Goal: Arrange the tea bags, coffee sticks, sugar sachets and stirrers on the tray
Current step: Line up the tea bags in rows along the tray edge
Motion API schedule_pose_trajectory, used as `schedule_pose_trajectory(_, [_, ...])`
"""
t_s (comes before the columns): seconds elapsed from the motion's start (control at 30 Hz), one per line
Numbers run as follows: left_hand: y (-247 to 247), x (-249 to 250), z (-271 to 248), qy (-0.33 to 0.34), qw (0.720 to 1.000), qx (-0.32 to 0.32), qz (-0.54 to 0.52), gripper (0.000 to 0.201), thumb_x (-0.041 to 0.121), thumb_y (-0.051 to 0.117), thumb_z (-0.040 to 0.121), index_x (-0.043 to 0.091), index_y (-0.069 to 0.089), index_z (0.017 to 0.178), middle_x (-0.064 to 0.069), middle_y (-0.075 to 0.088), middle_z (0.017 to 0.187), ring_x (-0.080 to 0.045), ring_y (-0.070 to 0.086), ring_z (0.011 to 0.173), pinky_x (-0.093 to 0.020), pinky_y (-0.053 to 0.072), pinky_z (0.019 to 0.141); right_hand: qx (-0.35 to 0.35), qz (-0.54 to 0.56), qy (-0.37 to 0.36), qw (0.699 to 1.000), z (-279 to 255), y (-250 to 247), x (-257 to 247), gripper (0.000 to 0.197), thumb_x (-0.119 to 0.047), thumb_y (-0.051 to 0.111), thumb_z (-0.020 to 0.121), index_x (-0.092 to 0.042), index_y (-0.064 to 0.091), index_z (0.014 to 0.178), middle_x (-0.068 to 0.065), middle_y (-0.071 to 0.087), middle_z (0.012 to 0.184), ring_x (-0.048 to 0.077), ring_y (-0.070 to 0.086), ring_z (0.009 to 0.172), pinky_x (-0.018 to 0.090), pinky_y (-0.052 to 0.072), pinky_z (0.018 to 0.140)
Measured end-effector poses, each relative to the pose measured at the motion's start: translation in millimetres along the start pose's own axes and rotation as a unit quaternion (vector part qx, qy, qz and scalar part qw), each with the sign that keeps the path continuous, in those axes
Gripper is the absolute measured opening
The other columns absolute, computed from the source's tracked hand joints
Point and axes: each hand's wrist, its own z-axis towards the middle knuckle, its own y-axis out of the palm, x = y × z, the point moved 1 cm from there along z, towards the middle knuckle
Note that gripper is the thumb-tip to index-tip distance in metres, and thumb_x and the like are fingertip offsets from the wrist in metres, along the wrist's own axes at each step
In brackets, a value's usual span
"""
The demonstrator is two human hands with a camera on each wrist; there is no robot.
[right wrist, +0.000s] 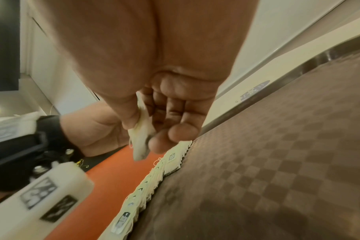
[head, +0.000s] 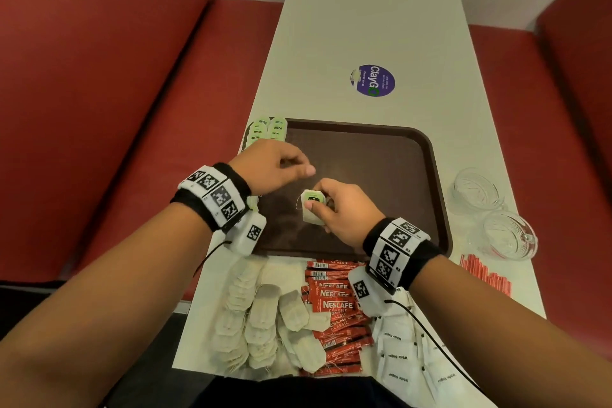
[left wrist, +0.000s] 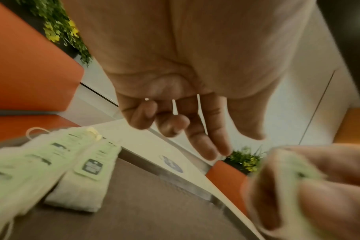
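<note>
A dark brown tray (head: pixel 381 175) lies on the white table. My right hand (head: pixel 322 208) hovers over the tray's near middle and pinches a tea bag (head: pixel 313 205) with a green tag between thumb and fingers; the right wrist view shows the same tea bag (right wrist: pixel 141 139) hanging from that pinch. My left hand (head: pixel 298 167) floats just left of it, above the tray, fingers loosely curled and holding nothing. Rows of green-tagged tea bags (head: pixel 268 129) line the tray's left edge, and the left wrist view shows these rows (left wrist: pixel 86 170) below the palm.
Near the table's front edge lie a heap of loose tea bags (head: pixel 265 318), red coffee sticks (head: pixel 334 305) and white sugar sachets (head: pixel 404 358). Red stirrers (head: pixel 483 272) and two glass cups (head: pixel 477 189) sit right of the tray. Red bench seats flank the table.
</note>
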Motion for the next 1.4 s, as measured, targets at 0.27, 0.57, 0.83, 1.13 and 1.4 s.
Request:
schedule_pose_trajectory(0.27, [5, 7, -32, 0.056, 0.998, -0.012, -0.002, 0.002, 0.026, 0.071, 0.090, 0.025, 0.073, 0.092, 0.024, 0.060, 0.066, 0.007, 0.053, 0.065, -0.008, 0.037, 0.061, 0.014, -0.024, -0.003, 1.000, 2, 5, -1, 0.017, -0.035, 0.065, 0.094, -0.019, 0.064, 0.099, -0.005, 0.065, 0.087, 0.012, 0.060, 0.078, 0.032, 0.052, 0.072])
schedule_pose_trajectory(0.57, [-11, -29, -18, -0.052, 0.994, 0.060, 0.068, 0.004, 0.026, 0.065, 0.094, 0.026, 0.067, 0.090, 0.011, 0.065, 0.079, -0.001, 0.056, 0.065, -0.021, 0.043, 0.064, -0.073, -0.040, 0.047, 0.995, 0, 11, 13, 0.025, -0.035, 0.070, 0.091, -0.025, 0.061, 0.112, -0.012, 0.066, 0.093, 0.005, 0.061, 0.086, 0.025, 0.051, 0.081])
schedule_pose_trajectory(0.83, [-10, -59, 23, -0.144, 0.978, 0.027, 0.146, 0.006, 0.033, 0.066, 0.093, 0.028, 0.069, 0.091, 0.009, 0.067, 0.091, -0.012, 0.062, 0.085, -0.027, 0.046, 0.072, -0.208, -0.159, 0.068, 0.963, -13, 17, 22, 0.021, -0.035, 0.067, 0.092, -0.021, 0.075, 0.105, -0.004, 0.073, 0.103, 0.015, 0.066, 0.095, 0.035, 0.055, 0.089])
schedule_pose_trajectory(1.13, [14, -40, 48, -0.201, 0.935, 0.027, 0.290, 0.038, 0.055, 0.056, 0.091, 0.020, 0.064, 0.103, -0.004, 0.065, 0.098, -0.028, 0.061, 0.089, -0.038, 0.053, 0.078, -0.223, -0.174, 0.061, 0.957, -14, 18, 22, 0.026, -0.036, 0.058, 0.097, -0.020, 0.077, 0.106, -0.003, 0.074, 0.104, 0.016, 0.067, 0.095, 0.038, 0.057, 0.089])
schedule_pose_trajectory(1.4, [21, -40, 46, -0.208, 0.932, -0.024, 0.296, 0.042, 0.042, 0.062, 0.086, 0.017, 0.058, 0.119, -0.011, 0.063, 0.118, -0.031, 0.062, 0.096, -0.040, 0.054, 0.082, -0.225, -0.197, 0.053, 0.953, -23, 17, 16, 0.027, -0.037, 0.057, 0.097, -0.021, 0.075, 0.108, -0.003, 0.073, 0.106, 0.017, 0.066, 0.095, 0.038, 0.057, 0.088])
